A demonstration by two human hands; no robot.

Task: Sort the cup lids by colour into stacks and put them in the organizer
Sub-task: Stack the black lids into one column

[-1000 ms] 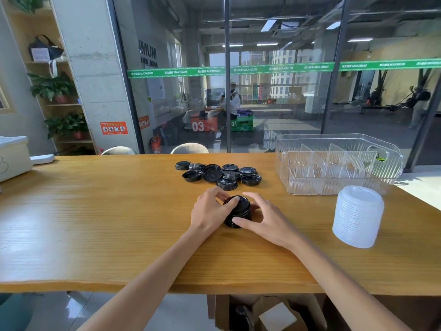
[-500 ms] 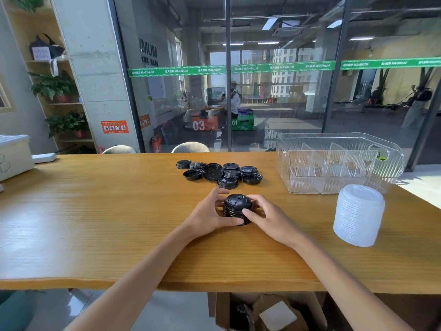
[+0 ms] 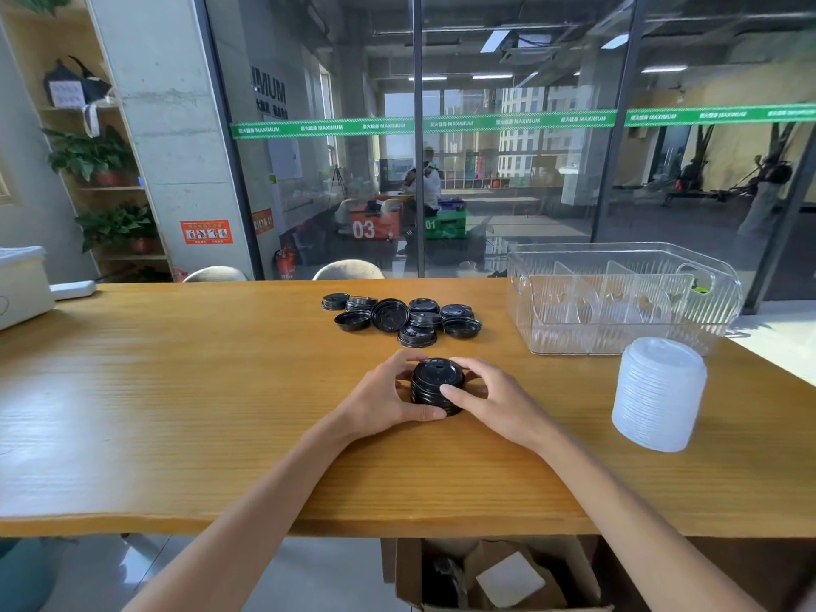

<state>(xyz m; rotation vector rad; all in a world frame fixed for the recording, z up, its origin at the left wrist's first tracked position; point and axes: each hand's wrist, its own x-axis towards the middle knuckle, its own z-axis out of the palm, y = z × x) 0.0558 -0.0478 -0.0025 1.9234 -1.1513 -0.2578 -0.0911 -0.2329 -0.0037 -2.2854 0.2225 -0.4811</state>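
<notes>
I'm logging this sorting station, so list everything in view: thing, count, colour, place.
black lid stack: one, black, table centre, between both hands
loose black lids: about ten, black, heaped behind the stack
white lid stack: one, translucent white, table right
organizer: one, clear plastic with dividers, far right of table
table: one, light wood
cardboard box: one, brown, under the table
potted plants: two clearly visible, green, shelves at left
left hand: grips the black lid stack
right hand: grips the black lid stack
</notes>
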